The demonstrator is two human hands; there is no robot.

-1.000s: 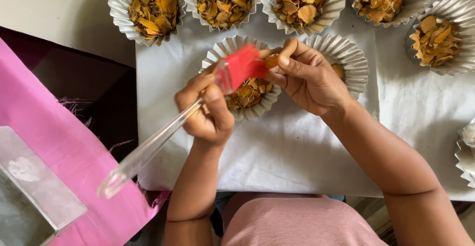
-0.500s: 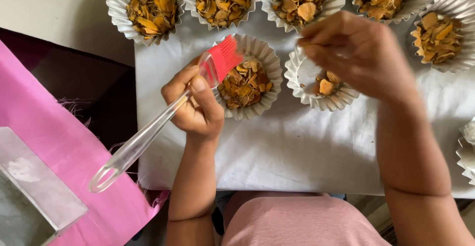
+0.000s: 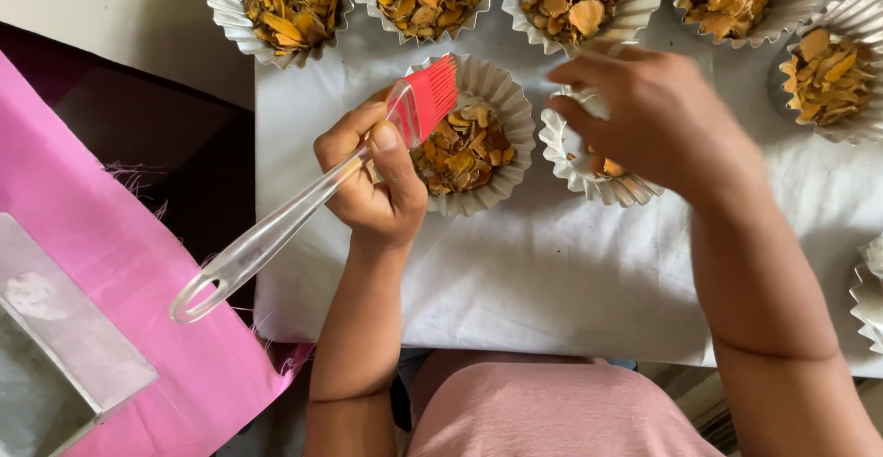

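The left hand [image 3: 372,186] has its fingers closed around a clear brush [image 3: 303,204] with red bristles, and the bristles sit over a paper cup [image 3: 501,112] full of dry yellow chips. The right hand [image 3: 658,117] pinches the rim of the next paper cup [image 3: 589,177] just beside it. Both cups stand on a white cloth [image 3: 515,282] on the table, with a pink cloth [image 3: 120,264] to the left.

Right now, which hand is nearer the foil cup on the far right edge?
Right. The right hand is over a nearly empty cup mid-table, still short of that foil cup. The left hand holds the brush farther left.
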